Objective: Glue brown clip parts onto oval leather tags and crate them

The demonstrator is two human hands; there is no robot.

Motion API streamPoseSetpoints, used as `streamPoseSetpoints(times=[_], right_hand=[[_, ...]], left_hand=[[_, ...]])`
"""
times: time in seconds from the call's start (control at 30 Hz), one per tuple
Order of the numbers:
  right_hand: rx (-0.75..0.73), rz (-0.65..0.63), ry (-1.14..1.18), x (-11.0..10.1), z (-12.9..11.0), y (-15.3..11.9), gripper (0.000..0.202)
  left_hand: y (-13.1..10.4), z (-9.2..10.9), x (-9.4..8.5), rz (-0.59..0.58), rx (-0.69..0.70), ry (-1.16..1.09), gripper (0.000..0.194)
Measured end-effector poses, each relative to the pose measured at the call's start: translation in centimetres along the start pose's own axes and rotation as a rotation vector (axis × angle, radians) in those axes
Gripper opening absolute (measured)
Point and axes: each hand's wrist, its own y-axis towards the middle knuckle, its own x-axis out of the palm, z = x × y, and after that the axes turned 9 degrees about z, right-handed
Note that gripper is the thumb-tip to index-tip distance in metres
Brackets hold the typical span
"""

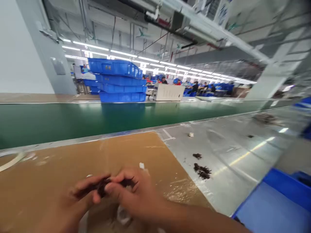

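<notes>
Over the brown board (131,145), my left hand (75,200) and my right hand (138,191) meet with fingertips closed on a small dark brown clump (103,187). Its exact kind cannot be made out, since fingers cover much of it and motion blurs the hands. Below my right hand lies a whitish, rounded object (123,215), partly hidden. A small white piece (141,165) shows just behind my right knuckles. To the right, a larger dark, stringy pile (202,171) and a smaller dark bit (197,156) lie on the grey tabletop (225,139).
A green conveyor belt (73,119) runs across beyond the board. Stacked blue crates (121,97) and a cream box (168,92) stand past it. At lower right is a blue bin (274,204). A roundish pale strip (11,163) lies at left. People sit far back.
</notes>
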Motion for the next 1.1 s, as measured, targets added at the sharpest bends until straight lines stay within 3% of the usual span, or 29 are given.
streamPoseSetpoints(times=[0.07,0.17,0.67,0.93,1.1], right_hand=[[0.023,-0.014,-0.029,-0.2,-0.1,-0.1,0.028],[-0.004,0.016,-0.152,-0.7,0.1,0.0,0.023],[-0.082,0.001,-0.184,-1.0,-0.2,0.0,0.016],[-0.001,0.007,-0.185,-0.9,-0.7,0.0,0.014],[0.122,-0.033,-0.046,-1.1,-0.6,0.1,0.015]], left_hand=[[-0.3,1.1,0.0,-0.037,0.038,-0.132,0.046],[-0.6,1.7,0.4,-0.118,0.037,-0.239,0.035],[-0.7,1.5,0.5,-0.216,0.071,-0.300,0.033],[-0.9,1.5,0.6,-0.282,0.072,-0.353,0.026],[-1.1,1.7,0.8,-0.290,0.021,-0.398,0.022]])
